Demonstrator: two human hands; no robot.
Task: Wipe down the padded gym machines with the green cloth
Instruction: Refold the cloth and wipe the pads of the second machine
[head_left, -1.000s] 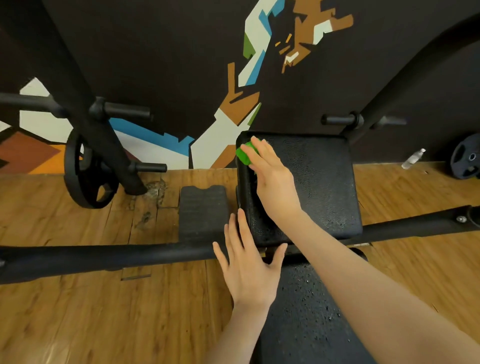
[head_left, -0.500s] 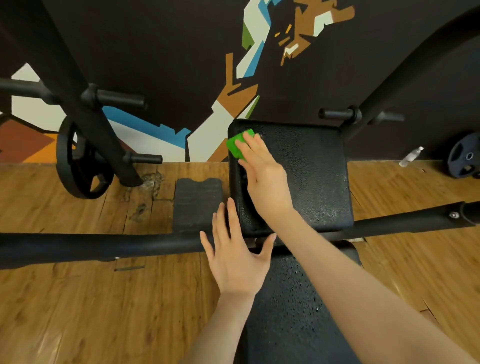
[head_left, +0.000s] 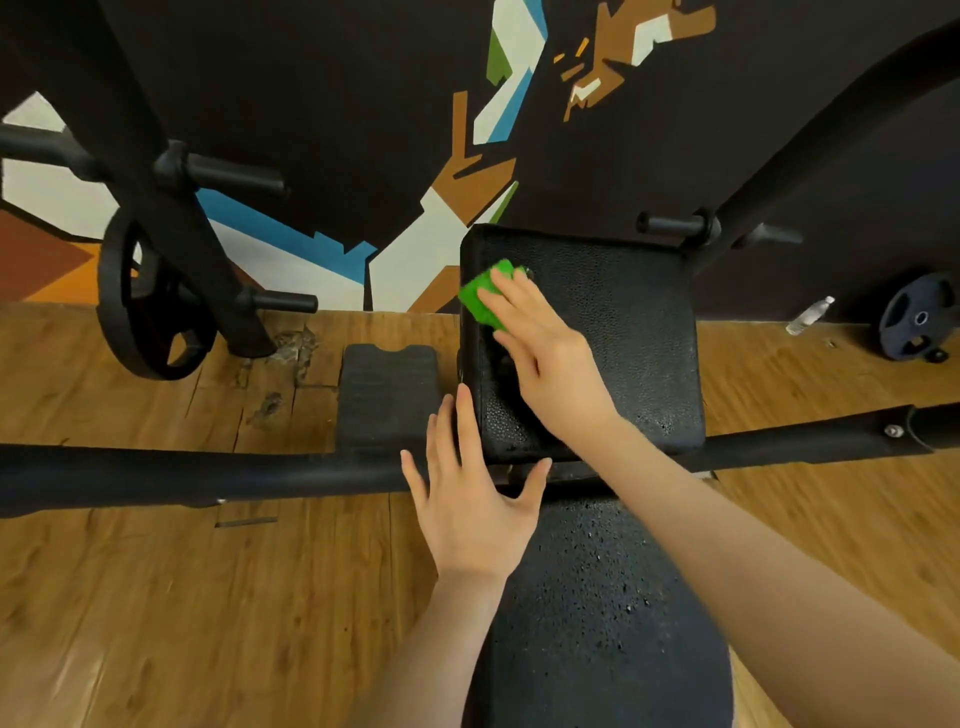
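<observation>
A black padded seat (head_left: 623, 332) lies in the middle of the view, with a longer black pad (head_left: 597, 613) below it, both speckled with droplets. My right hand (head_left: 545, 353) presses the green cloth (head_left: 485, 299) flat on the seat's upper left part, near its left edge. Most of the cloth is hidden under my fingers. My left hand (head_left: 472, 499) rests open, fingers spread, where the seat's lower left corner meets the black crossbar (head_left: 208, 475).
A black frame post with pegs (head_left: 171, 208) and a weight plate (head_left: 150, 301) stand at the left. A small black floor pad (head_left: 387, 395) lies left of the seat. At the right are another plate (head_left: 917, 319), a plastic bottle (head_left: 808, 315) and a slanted frame tube (head_left: 810, 150).
My right hand has slid the green cloth along the seat's left edge, first toward the far corner, then back a little toward me. My left hand keeps its place.
</observation>
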